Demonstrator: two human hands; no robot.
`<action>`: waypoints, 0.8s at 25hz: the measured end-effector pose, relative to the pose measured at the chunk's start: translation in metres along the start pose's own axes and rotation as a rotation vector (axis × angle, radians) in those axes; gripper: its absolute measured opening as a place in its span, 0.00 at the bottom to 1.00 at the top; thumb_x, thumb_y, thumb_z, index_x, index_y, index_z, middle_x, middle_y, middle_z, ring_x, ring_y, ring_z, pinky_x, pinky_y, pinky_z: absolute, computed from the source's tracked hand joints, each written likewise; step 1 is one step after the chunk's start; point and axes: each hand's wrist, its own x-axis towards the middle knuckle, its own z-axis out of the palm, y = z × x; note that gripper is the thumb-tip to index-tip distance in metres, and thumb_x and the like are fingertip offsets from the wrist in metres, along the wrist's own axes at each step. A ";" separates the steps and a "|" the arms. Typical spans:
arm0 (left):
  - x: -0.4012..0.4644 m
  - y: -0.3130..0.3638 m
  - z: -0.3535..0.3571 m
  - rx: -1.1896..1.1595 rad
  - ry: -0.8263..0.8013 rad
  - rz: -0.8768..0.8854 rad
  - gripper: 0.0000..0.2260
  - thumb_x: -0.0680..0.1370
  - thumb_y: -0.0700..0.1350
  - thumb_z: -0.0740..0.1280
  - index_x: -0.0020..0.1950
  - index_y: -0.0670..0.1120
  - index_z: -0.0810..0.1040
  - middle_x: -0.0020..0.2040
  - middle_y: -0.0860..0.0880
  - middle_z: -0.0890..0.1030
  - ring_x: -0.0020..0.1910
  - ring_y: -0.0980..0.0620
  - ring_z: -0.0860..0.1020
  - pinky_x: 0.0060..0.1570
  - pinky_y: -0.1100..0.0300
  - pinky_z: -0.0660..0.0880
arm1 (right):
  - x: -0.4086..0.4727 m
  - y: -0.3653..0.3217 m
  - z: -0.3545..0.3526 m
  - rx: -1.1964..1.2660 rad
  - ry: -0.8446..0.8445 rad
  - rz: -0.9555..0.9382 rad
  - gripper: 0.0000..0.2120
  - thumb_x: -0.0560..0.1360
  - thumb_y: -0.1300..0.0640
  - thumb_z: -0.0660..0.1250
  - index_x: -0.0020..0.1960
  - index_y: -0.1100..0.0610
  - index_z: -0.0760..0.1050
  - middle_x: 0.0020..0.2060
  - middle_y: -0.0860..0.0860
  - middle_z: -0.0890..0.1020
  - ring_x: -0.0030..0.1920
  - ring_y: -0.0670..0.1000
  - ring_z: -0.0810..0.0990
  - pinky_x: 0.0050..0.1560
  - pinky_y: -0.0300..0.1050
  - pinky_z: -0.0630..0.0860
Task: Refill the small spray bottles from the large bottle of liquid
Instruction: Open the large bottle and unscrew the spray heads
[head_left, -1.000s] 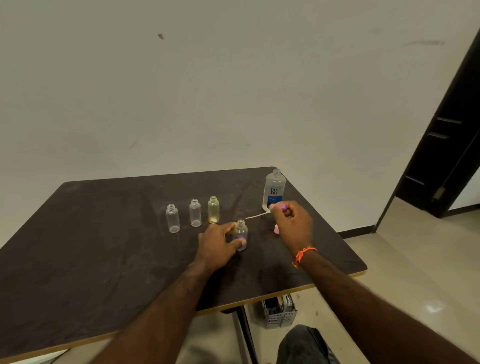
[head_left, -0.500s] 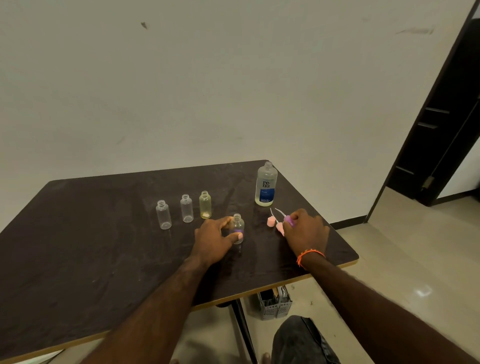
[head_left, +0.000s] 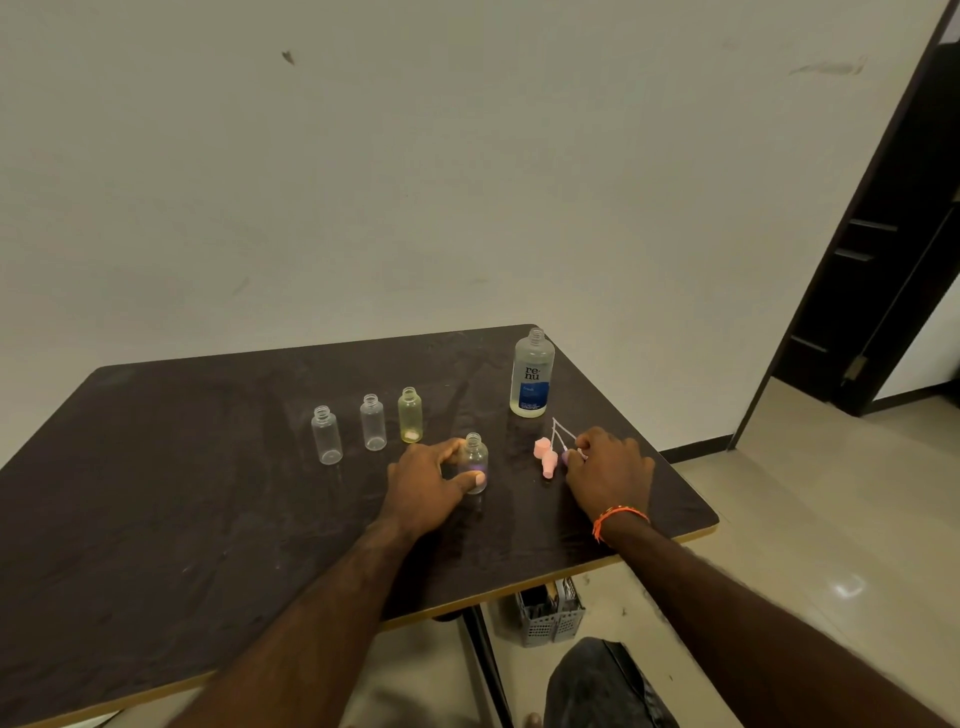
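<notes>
Four small bottles stand uncapped on the dark table (head_left: 156, 519), just below the middle of the frame. Three of them form a row: a clear bottle (head_left: 327, 435) at the left, a second clear bottle (head_left: 373, 422) in the middle, and a yellowish bottle (head_left: 410, 415) at the right. The fourth small bottle (head_left: 474, 462) stands lower and to the right of that row, upright, with a faint purple tint near its base. The left hand (head_left: 426, 483) grips this bottle, fingers curled behind it and the thumb pressed across its lower front.

The large bottle (head_left: 531, 374), with a white and blue label and no cap, stands upright near the table's far right corner, above and between the two hands, touching neither. It is well apart from the left hand and nearer the right one.

The right hand (head_left: 608, 467) rests on the table to the right of centre, its fingers curled round a purple spray top (head_left: 566, 456) at its left edge. Just beside that, touching or nearly so, lie two pink spray tops (head_left: 544, 453) with thin white tubes (head_left: 558, 430) pointing up toward the large bottle. An orange band (head_left: 618, 518) circles the right wrist.

Under the table's near edge, at lower centre right, a grey basket (head_left: 550, 618) sits on the pale floor. A dark doorway (head_left: 893, 249) fills the right edge.
</notes>
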 end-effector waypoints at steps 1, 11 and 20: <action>0.000 0.000 0.000 0.007 0.000 0.003 0.25 0.76 0.55 0.76 0.71 0.50 0.80 0.61 0.53 0.86 0.63 0.52 0.81 0.70 0.41 0.71 | 0.000 0.001 0.000 0.005 -0.005 -0.008 0.12 0.79 0.44 0.67 0.56 0.50 0.79 0.54 0.49 0.83 0.57 0.53 0.77 0.60 0.55 0.71; -0.001 0.004 0.001 0.064 0.014 0.015 0.22 0.77 0.54 0.75 0.70 0.51 0.80 0.61 0.53 0.85 0.63 0.51 0.80 0.69 0.45 0.67 | -0.006 0.001 0.002 0.038 -0.003 -0.081 0.10 0.79 0.46 0.65 0.55 0.50 0.79 0.52 0.49 0.84 0.54 0.50 0.78 0.61 0.54 0.72; -0.017 -0.011 -0.024 0.133 -0.048 0.027 0.15 0.73 0.61 0.73 0.58 0.57 0.83 0.50 0.63 0.84 0.57 0.61 0.80 0.62 0.44 0.72 | -0.048 -0.060 0.010 0.324 -0.202 -0.531 0.11 0.78 0.52 0.65 0.60 0.49 0.77 0.47 0.44 0.81 0.47 0.43 0.76 0.50 0.42 0.77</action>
